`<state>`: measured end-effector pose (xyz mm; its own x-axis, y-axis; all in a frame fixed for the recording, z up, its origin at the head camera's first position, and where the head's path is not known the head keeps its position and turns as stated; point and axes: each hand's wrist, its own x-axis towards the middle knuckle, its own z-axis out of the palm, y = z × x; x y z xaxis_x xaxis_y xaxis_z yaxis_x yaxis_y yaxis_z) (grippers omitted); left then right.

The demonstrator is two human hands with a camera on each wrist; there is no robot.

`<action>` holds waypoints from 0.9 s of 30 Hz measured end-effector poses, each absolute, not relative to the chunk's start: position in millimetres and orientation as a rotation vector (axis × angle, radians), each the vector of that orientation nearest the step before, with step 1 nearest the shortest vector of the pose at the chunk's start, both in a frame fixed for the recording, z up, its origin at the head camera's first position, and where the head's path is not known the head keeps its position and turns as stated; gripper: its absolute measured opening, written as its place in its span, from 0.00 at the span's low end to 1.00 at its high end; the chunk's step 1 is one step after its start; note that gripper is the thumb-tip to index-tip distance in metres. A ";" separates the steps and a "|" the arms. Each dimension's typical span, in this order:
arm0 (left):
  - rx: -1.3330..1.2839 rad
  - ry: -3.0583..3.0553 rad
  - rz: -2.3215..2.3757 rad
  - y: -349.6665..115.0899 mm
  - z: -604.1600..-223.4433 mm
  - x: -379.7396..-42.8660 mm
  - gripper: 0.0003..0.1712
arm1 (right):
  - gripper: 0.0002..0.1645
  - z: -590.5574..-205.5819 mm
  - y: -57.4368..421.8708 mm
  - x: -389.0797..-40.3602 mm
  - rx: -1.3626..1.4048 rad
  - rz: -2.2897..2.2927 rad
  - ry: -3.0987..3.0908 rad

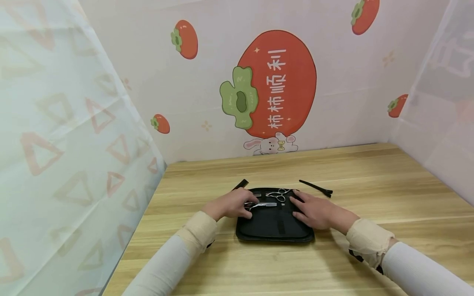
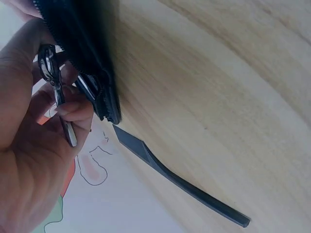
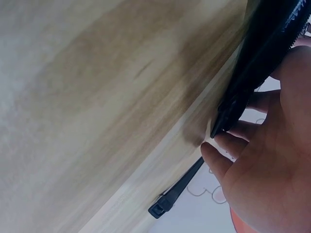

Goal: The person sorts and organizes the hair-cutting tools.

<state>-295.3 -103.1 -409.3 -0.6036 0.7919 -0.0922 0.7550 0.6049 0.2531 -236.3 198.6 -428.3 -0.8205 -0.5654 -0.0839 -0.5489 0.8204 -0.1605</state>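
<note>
On the table lies a black zip case (image 1: 259, 226) with scissors on its upper half. My left hand (image 1: 234, 204) reaches over its left edge and grips a pair of silver scissors (image 1: 269, 204) by the handle end. In the left wrist view those scissors (image 2: 59, 97) show between the thumb and fingers. A second pair of scissors (image 1: 280, 195) sits farther back on the case, near the right fingertips. My right hand (image 1: 316, 210) rests on the case's right side with its fingers spread. The right wrist view shows its fingers along the case edge (image 3: 233, 104).
Behind the case at left lies a slim black tool (image 1: 240, 185) with a flat wide end (image 2: 130, 141). A long black hair clip (image 1: 315, 188) lies behind the right hand. The wood table (image 1: 392, 213) meets printed cloth walls (image 1: 207, 90) at its back and sides.
</note>
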 end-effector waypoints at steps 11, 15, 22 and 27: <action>1.381 2.614 0.228 -94.2 -407.8 -296.2 0.25 | 0.35 -426.5 197.4 -235.5 -0.883 -0.196 2.880; 1.410 2.613 0.225 -89.8 -409.2 -298.0 0.23 | 0.36 -425.5 197.8 -234.9 -0.873 -0.192 2.876; 1.350 2.635 0.210 -85.4 -414.1 -299.5 0.22 | 0.36 -427.4 198.0 -234.1 -0.859 -0.202 2.866; 1.281 2.654 0.232 -90.0 -415.1 -297.5 0.21 | 0.36 -428.6 197.6 -234.0 -0.873 -0.211 2.871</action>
<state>-297.5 -90.0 -415.1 -0.6103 0.7861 -0.0980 0.7571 0.6152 0.2198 -234.0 197.6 -428.6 -0.8235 -0.5606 -0.0870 -0.5420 0.8227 -0.1718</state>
